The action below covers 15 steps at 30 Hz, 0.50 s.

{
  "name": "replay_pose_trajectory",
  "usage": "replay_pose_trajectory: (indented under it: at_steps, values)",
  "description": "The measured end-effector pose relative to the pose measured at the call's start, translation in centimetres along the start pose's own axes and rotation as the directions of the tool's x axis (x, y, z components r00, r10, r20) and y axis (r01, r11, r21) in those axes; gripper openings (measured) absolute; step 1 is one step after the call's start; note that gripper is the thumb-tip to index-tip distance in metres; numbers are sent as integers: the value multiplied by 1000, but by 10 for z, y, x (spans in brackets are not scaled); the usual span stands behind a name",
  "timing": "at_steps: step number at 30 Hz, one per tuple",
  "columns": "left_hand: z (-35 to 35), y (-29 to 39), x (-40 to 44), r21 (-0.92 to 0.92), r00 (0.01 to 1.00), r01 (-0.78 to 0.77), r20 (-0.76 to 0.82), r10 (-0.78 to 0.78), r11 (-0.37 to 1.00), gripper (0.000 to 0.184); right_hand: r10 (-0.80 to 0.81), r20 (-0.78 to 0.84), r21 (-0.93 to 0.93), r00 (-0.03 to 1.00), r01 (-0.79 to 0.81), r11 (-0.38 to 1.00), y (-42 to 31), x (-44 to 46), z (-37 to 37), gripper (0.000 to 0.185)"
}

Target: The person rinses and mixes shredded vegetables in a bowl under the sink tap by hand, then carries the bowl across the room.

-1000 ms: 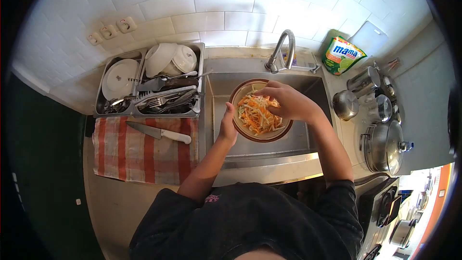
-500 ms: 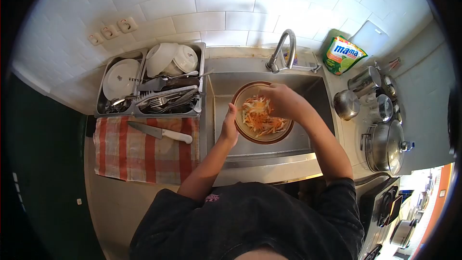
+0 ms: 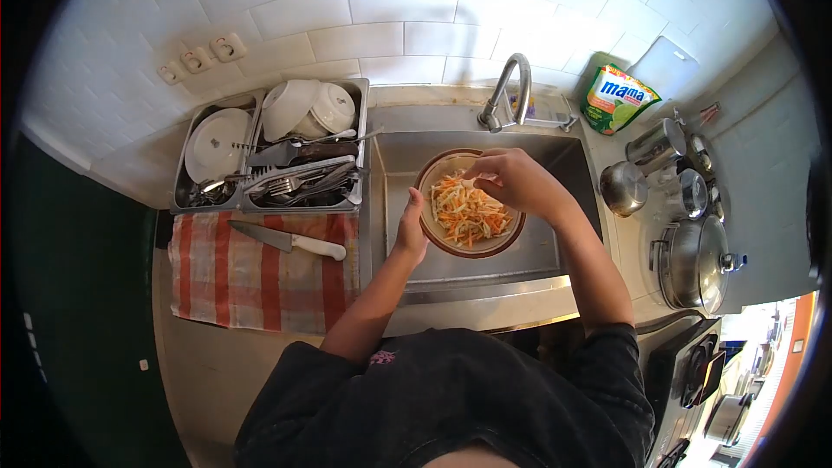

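Head view: round bowl (image 3: 475,251) of shredded vegetables (image 3: 470,215), at sink (image 3: 393,182), between hands; left hand (image 3: 412,230) at left rim, thumb parted, grip unclear; right hand (image 3: 511,182) nearer shreds, above, fingers curled, hold unclear.

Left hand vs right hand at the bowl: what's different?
The left hand is at the bowl's left side; the right hand is over its upper right part. The left hand's thumb is extended, while the right hand's fingers curl over the shredded vegetables. Both are bare.
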<state>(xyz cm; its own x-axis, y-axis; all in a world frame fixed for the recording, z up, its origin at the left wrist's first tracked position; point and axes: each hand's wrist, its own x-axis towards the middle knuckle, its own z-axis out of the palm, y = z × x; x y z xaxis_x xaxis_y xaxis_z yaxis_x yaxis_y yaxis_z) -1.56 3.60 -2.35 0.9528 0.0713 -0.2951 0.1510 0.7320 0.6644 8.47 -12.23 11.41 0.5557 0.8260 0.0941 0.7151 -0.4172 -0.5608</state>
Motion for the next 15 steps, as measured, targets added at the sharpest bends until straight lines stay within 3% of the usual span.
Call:
replay_pose_trajectory:
  at_steps: [4,7,15]
  values:
    - [3,3,-2,-2,1000,-8,12,8,1000,66,-64,-84,63,994,69,996,1,0,2,18]
    - [0,0,0,-2,1000,-2,15,2,1000,68,143,-63,177,988,-130,976,-12,-1,-2,15]
    - [0,2,-2,9,1000,13,27,-13,1000,70,13,-53,-89,999,-17,996,0,-7,9,26]
